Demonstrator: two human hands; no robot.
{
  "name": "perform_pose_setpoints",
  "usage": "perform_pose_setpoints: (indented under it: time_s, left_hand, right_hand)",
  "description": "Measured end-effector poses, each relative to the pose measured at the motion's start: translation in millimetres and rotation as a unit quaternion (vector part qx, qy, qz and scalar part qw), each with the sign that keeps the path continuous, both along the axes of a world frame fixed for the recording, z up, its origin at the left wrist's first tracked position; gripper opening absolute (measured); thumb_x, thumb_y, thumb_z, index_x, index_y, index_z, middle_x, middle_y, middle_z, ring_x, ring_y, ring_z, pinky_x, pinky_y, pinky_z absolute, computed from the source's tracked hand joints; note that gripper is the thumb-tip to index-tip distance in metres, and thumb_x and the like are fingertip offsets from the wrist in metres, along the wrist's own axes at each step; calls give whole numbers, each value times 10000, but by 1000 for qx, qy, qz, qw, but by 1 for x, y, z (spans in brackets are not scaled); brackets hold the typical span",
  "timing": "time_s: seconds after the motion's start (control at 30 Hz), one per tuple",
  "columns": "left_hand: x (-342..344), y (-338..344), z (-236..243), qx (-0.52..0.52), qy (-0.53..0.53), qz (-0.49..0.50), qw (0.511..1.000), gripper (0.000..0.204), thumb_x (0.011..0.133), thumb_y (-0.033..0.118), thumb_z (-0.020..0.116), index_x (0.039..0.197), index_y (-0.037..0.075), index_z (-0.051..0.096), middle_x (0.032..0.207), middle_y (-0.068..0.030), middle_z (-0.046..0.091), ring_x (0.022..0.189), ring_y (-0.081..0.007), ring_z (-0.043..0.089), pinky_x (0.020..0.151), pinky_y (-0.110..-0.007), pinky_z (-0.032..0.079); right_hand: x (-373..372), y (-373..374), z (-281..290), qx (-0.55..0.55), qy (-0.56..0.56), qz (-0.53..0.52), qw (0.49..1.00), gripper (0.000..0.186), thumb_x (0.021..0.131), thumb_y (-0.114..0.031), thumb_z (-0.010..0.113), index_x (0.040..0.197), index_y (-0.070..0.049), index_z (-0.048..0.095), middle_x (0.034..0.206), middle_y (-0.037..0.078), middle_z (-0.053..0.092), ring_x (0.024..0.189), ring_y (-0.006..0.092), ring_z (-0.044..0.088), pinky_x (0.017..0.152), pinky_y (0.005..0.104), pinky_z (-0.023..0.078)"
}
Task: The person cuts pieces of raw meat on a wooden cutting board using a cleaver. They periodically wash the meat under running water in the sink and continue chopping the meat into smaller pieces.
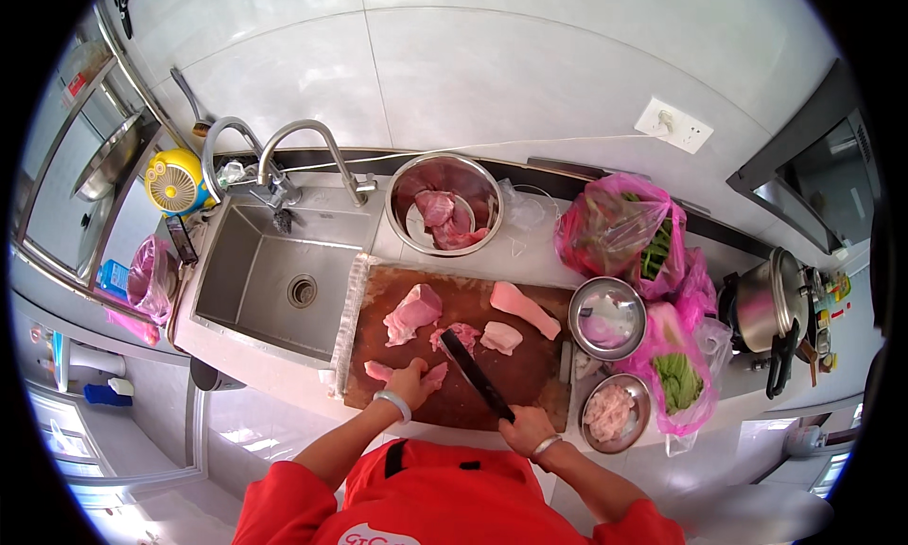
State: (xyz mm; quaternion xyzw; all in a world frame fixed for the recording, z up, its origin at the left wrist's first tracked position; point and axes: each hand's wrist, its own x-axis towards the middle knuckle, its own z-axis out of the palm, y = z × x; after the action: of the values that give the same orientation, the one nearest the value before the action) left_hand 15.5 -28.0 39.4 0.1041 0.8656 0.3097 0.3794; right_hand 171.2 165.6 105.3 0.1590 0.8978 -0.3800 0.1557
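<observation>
A brown cutting board lies before me with several pieces of raw meat on it. My left hand is closed over a strip of raw meat near the board's front left. In my right hand is the handle of a dark cleaver, its blade slanting up and left to the board's middle. The blade's far end touches or overlaps a small piece of meat; which, I cannot tell. A larger chunk of meat sits behind my left hand. Two pale fatty pieces, one a long slab, lie at the right.
Behind the board stands a steel pot holding meat. To the left is a sink with a curved faucet. On the right are a steel bowl, a bowl of pale minced meat, pink bags of vegetables and a pressure cooker.
</observation>
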Motion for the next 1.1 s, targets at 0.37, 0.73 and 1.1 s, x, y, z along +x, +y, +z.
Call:
perform_pose_setpoints:
  time_s: [0.37, 0.73, 1.1]
  left_hand:
    - [16, -14, -32, 140, 306, -155, 929, 207, 783, 75, 550, 985, 35, 529, 992, -168, 565, 933, -348, 540, 743, -433, 472]
    - [21, -15, -26, 178, 342, -124, 914, 209, 779, 48, 558, 984, 7, 553, 1036, -187, 553, 915, -351, 546, 782, -418, 466]
    - [22, -15, -32, 134, 345, -189, 909, 246, 800, 83, 558, 1032, 1, 545, 1039, -189, 534, 943, -347, 508, 814, -419, 452]
  right_hand:
    - [-6, -27, -17, 55, -79, 16, 995, 257, 781, -200, 476, 918, -21, 598, 891, 238, 624, 850, 397, 601, 773, 484, 477]
    - [-5, -29, -16, 55, -33, 2, 998, 199, 800, -168, 458, 874, -15, 561, 838, 235, 618, 798, 405, 603, 735, 492, 482]
    - [3, -41, -29, 79, -60, 33, 995, 226, 810, -170, 469, 973, -26, 532, 840, 230, 614, 770, 407, 605, 705, 498, 486]
